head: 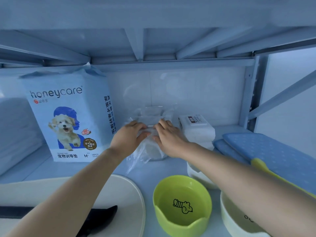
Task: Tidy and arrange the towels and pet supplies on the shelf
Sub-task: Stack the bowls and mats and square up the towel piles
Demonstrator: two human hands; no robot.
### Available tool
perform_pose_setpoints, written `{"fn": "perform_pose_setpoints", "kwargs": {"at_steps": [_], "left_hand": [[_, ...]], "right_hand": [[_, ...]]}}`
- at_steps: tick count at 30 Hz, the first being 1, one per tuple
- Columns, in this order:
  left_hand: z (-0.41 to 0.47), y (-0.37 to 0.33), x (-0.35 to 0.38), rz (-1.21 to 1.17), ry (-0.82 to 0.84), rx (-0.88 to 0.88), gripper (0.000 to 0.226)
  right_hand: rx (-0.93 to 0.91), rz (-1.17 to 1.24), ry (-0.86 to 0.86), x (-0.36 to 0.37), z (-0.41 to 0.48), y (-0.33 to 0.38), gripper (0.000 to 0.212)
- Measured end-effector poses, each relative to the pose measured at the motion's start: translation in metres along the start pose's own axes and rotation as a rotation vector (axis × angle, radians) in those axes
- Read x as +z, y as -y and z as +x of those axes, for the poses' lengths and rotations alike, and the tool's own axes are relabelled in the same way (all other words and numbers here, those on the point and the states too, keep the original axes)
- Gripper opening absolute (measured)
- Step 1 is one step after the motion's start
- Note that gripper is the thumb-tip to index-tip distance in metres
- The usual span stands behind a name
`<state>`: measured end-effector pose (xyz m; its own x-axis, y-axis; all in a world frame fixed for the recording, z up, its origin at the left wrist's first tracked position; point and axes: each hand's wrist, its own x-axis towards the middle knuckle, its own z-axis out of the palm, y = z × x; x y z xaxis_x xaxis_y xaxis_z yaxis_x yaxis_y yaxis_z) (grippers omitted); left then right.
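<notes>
A crinkled clear plastic bag (150,117) with pale folded contents sits at the middle back of the shelf. My left hand (130,135) grips its left side, fingers curled into the plastic. My right hand (168,135) grips its right side, thumb and fingers pinching the film. A tall blue honeycare pet pad pack (68,115) stands upright to the left. White wipe packs (196,129) are stacked just right of the bag. Folded blue dotted towels (266,151) lie at the right.
A green pet bowl (182,204) stands at the shelf front, a white bowl (239,218) beside it at the right under my forearm. A cream tray (130,194) with a black object (100,218) lies front left. A grey cushion (15,130) fills the far left.
</notes>
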<state>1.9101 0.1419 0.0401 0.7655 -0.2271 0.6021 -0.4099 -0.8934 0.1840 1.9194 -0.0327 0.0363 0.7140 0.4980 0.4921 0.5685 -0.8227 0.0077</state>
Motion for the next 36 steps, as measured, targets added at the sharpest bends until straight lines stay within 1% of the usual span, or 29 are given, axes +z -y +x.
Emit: {"fn": "perform_pose_setpoints", "kwargs": {"at_steps": [2,4,6,9,11,14,17,20,29,31,33,36], "left_hand": [[-0.002,-0.007,0.002,0.029,-0.002,-0.017,0.03],[-0.005,-0.013,0.007,0.119,-0.009,-0.02,0.033],[-0.012,-0.019,0.014,0.241,-0.023,0.049,0.036],[-0.015,-0.017,0.024,0.307,-0.073,0.134,0.039],[-0.012,-0.016,0.023,0.327,-0.058,0.143,0.039],[-0.009,-0.017,0.021,0.345,0.016,0.181,0.047],[-0.004,-0.018,0.024,0.357,0.128,0.154,0.05],[0.001,-0.023,0.027,0.387,0.141,0.139,0.053],[0.015,-0.035,0.041,0.408,0.149,0.069,0.048],[0.016,-0.036,0.042,0.406,0.152,0.064,0.048],[0.017,-0.036,0.041,0.392,0.157,0.068,0.048],[0.017,-0.031,0.037,0.325,0.156,0.078,0.049]], "right_hand": [[0.011,0.027,0.034,-0.004,-0.004,-0.001,0.045],[0.026,0.035,0.05,-0.007,-0.007,-0.003,0.046],[0.034,0.016,0.052,-0.007,-0.011,-0.006,0.044],[0.02,-0.034,0.063,-0.007,-0.012,-0.011,0.039],[0.011,-0.054,0.08,-0.009,-0.011,-0.013,0.036],[0.016,-0.072,0.097,-0.011,-0.009,-0.016,0.034],[0.037,-0.075,0.107,-0.01,-0.007,-0.02,0.033],[0.06,-0.078,0.117,-0.009,-0.005,-0.023,0.034],[0.105,-0.107,0.117,-0.006,0.003,-0.037,0.03],[0.108,-0.081,0.124,-0.006,0.004,-0.04,0.033],[0.09,-0.025,0.13,-0.01,0.003,-0.047,0.042],[0.064,0.085,0.057,-0.024,-0.004,-0.059,0.056]]}}
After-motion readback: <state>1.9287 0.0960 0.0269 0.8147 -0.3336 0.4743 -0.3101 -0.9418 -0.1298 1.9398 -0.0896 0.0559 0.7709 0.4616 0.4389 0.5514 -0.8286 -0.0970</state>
